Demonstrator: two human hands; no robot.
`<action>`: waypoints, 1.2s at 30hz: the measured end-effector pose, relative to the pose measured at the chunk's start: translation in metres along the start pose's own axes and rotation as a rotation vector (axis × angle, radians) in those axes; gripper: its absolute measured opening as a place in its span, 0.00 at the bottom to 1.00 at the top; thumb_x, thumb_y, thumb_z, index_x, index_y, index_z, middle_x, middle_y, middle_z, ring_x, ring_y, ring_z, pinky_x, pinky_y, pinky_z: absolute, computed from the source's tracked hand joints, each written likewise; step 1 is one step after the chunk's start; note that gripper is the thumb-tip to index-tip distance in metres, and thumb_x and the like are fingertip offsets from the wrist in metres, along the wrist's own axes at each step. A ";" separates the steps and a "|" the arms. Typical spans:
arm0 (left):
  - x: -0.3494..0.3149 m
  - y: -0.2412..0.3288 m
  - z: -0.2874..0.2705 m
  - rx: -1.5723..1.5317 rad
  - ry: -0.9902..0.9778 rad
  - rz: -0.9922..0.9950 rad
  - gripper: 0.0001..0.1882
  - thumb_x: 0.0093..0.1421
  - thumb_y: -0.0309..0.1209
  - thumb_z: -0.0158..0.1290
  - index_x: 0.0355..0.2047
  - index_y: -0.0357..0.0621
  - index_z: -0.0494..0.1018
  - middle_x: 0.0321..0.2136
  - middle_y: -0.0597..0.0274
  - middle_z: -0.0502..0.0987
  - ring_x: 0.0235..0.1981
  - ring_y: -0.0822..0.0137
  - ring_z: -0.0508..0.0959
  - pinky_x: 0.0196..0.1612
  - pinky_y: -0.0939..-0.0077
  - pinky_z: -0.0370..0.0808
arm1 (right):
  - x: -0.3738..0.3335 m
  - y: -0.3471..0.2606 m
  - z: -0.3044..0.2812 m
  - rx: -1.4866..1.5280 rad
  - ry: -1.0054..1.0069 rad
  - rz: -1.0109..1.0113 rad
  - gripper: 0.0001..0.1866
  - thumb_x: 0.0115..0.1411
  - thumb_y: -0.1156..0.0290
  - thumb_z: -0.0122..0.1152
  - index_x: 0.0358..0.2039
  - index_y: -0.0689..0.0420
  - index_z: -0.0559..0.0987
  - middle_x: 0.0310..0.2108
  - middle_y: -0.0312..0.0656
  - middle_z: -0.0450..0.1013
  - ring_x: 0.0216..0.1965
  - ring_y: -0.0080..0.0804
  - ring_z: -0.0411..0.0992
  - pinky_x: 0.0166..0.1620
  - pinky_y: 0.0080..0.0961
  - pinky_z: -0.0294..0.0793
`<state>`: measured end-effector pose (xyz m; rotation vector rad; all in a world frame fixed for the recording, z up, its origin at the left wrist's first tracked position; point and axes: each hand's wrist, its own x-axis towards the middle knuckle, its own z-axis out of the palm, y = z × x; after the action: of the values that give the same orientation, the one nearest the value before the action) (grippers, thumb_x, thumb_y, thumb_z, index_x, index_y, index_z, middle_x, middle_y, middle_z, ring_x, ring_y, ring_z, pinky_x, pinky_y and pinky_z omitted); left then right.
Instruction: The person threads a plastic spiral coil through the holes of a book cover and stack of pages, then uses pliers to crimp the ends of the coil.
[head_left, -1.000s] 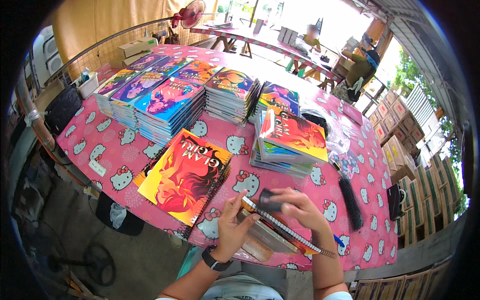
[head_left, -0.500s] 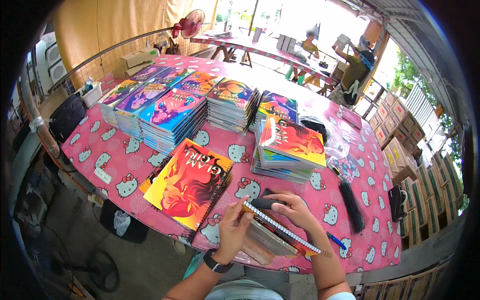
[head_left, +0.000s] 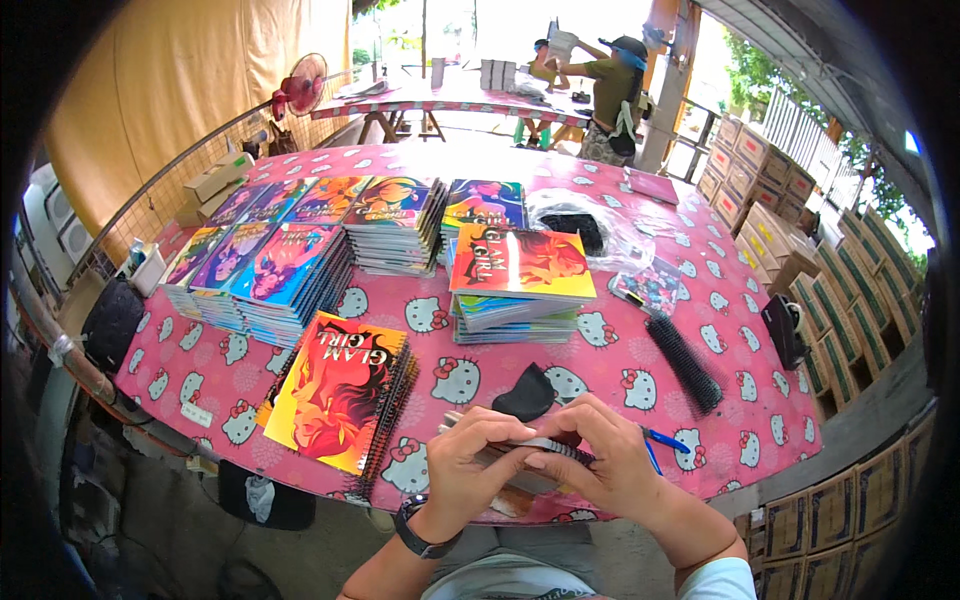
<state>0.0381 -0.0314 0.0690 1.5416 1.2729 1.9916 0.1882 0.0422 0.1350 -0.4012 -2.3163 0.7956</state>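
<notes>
Close to the table's front edge, my left hand (head_left: 472, 458) and my right hand (head_left: 612, 462) are both closed on a spiral notebook (head_left: 552, 444) standing on edge, its coil uppermost. My thumbs and fingertips pinch along the coil, and the fingers hide most of the notebook. Just beyond them lies a black, curved, flat piece (head_left: 525, 393), whose kind I cannot make out. Left of my left hand is a small pile of red and yellow spiral notebooks (head_left: 335, 400). To the right of my right hand rests a blue pen (head_left: 667, 440).
Stacks of colourful notebooks (head_left: 290, 265) fill the table's far left, with another stack (head_left: 520, 270) at the middle. A bundle of black plastic coils (head_left: 684, 365) lies on the right, near a clear plastic bag (head_left: 625, 235). Cartons (head_left: 755, 165) stand beyond; people work at a far table.
The black piece has left my right hand and now lies on the table. My right hand has come to the notebook's coil beside my left. The view has turned somewhat to the right.
</notes>
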 end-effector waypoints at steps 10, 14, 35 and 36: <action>-0.001 0.005 0.011 0.073 0.023 -0.053 0.09 0.50 0.22 0.61 0.33 0.39 0.76 0.30 0.61 0.79 0.32 0.68 0.78 0.36 0.75 0.74 | -0.006 0.005 0.001 -0.273 0.010 -0.211 0.17 0.51 0.67 0.67 0.36 0.62 0.74 0.29 0.45 0.71 0.30 0.43 0.71 0.32 0.35 0.72; 0.002 0.000 0.001 0.301 -0.062 0.046 0.07 0.51 0.22 0.59 0.32 0.41 0.75 0.26 0.59 0.76 0.31 0.68 0.77 0.35 0.74 0.74 | 0.001 0.001 -0.008 -0.280 0.019 -0.146 0.25 0.53 0.58 0.65 0.45 0.62 0.72 0.36 0.47 0.73 0.39 0.41 0.71 0.41 0.35 0.72; -0.022 -0.010 -0.169 1.310 0.695 0.036 0.31 0.57 0.37 0.56 0.57 0.37 0.61 0.53 0.49 0.63 0.56 0.52 0.63 0.59 0.58 0.58 | 0.098 0.251 -0.037 -0.508 0.517 0.415 0.13 0.54 0.68 0.65 0.34 0.63 0.76 0.26 0.39 0.76 0.28 0.25 0.74 0.32 0.24 0.73; -0.018 0.000 -0.152 1.234 0.706 0.084 0.31 0.57 0.37 0.56 0.57 0.36 0.61 0.54 0.50 0.62 0.57 0.53 0.63 0.60 0.58 0.57 | 0.099 0.223 -0.033 -0.319 0.588 0.404 0.10 0.54 0.71 0.64 0.34 0.60 0.75 0.28 0.38 0.75 0.28 0.23 0.73 0.34 0.23 0.73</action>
<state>-0.0912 -0.1119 0.0549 1.2003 3.1573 1.8876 0.1534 0.2746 0.0611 -1.1090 -1.8154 0.3997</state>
